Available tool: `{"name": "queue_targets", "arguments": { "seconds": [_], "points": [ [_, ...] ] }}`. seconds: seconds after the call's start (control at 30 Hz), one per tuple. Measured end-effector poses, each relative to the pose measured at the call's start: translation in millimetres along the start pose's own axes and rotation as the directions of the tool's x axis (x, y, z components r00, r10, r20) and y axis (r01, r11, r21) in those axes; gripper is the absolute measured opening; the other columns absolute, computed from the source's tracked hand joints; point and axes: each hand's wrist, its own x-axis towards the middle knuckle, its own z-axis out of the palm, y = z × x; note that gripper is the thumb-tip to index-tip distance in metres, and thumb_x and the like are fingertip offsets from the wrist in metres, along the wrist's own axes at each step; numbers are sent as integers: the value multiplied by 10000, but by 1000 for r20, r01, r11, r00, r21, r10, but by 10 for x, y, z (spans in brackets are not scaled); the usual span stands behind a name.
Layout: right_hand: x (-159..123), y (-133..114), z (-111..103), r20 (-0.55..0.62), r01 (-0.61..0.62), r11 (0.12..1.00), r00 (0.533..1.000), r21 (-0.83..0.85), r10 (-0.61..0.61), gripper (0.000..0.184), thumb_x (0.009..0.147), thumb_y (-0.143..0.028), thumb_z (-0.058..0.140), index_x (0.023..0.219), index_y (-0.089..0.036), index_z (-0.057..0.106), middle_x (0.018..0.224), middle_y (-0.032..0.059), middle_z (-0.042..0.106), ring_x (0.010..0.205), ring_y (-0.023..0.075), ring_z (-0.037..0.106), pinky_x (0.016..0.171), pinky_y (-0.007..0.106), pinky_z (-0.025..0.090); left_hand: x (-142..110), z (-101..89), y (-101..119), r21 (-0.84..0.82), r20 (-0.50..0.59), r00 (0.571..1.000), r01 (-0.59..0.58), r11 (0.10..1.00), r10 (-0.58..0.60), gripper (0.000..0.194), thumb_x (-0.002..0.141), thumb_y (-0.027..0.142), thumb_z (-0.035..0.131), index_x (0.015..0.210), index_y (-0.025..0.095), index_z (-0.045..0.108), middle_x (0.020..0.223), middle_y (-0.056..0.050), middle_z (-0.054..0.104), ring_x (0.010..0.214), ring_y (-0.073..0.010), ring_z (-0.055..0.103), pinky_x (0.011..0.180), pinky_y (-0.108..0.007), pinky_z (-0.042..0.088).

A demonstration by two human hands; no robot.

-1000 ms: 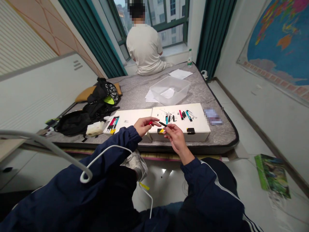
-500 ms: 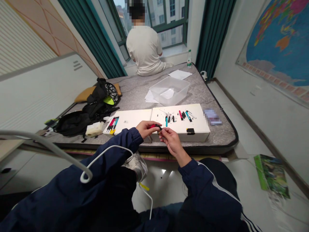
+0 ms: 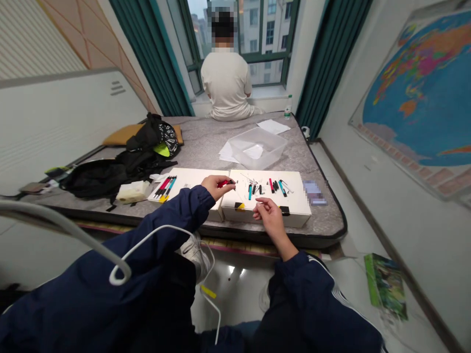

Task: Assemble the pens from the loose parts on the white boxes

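My left hand (image 3: pixel 216 186) is closed around a red pen part (image 3: pixel 222 184), whose dark end shows by my fingertips over the white boxes. To its right, my right hand (image 3: pixel 270 214) hovers at the front edge of the right box, fingers loosely bent and apart, with nothing visible in them. Pen pieces lie on this right-hand white box (image 3: pixel 265 211): a blue barrel (image 3: pixel 250 192), a red barrel (image 3: pixel 271 185), another blue barrel (image 3: pixel 282 189), black grips (image 3: pixel 275 186) and small clear and white bits. Assembled-looking pens (image 3: pixel 165 187) lie side by side on the left-hand white box (image 3: pixel 195 177).
A clear plastic bin (image 3: pixel 270 144) and papers (image 3: pixel 273 126) rest on the grey mattress (image 3: pixel 198 142). A black backpack (image 3: pixel 95 181) and tissue pack (image 3: pixel 132 191) are left. A person in white (image 3: pixel 226 83) sits by the window. A white cable (image 3: pixel 165 227) crosses my left sleeve.
My hands, together at the red pen part before, have come apart. The left still holds the red part; the right has drawn away from it. The view has shifted slightly.
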Motion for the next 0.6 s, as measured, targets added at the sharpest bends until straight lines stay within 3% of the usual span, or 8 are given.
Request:
{"name": "queue_targets", "arguments": {
  "seconds": [0.1,0.17,0.27,0.4,0.5,0.6],
  "points": [
    [205,-112,-156,88,148,909,988,-389,-124,263,807,-361,550,977,-166,599,754,23,618,598,126,568,581,256,466,64,-20,-40,49,-47,999,21,999,-18,328,744,436,609,918,182,724,851,-29,721,784,-160,622,759,-256,452],
    [332,-179,-160,218,284,737,958,-613,-188,175,798,-303,561,905,-174,613,811,34,624,658,132,566,642,261,447,83,-29,-56,89,-57,998,20,996,-15,319,742,431,609,914,189,726,843,-24,722,762,-154,617,737,-248,444],
    [439,-180,-21,359,355,473,929,-806,-87,101,769,-258,605,817,-170,615,831,54,626,736,156,571,689,264,417,105,-33,-86,158,-49,999,9,987,-2,308,747,421,603,915,194,726,840,-21,722,742,-153,611,698,-239,432],
    [472,-33,226,221,200,274,974,-941,44,160,789,-301,606,834,-150,632,850,104,644,810,199,592,711,277,405,161,-32,-180,256,-10,1000,8,967,-6,312,765,410,586,939,190,721,858,-28,719,734,-156,611,675,-235,422],
    [520,47,326,125,106,210,989,-972,78,197,811,-310,580,859,-133,650,890,136,657,857,221,605,732,284,412,198,-22,-282,363,63,998,-22,932,-1,333,781,402,564,982,181,711,899,-53,715,797,-188,622,715,-254,425],
    [595,55,362,103,78,155,982,-985,159,227,824,-316,563,879,-121,665,929,158,662,883,231,617,749,286,425,199,11,-364,441,142,990,-84,894,23,328,791,382,550,1007,186,702,935,-59,712,861,-214,620,771,-275,424]
  ]
}}
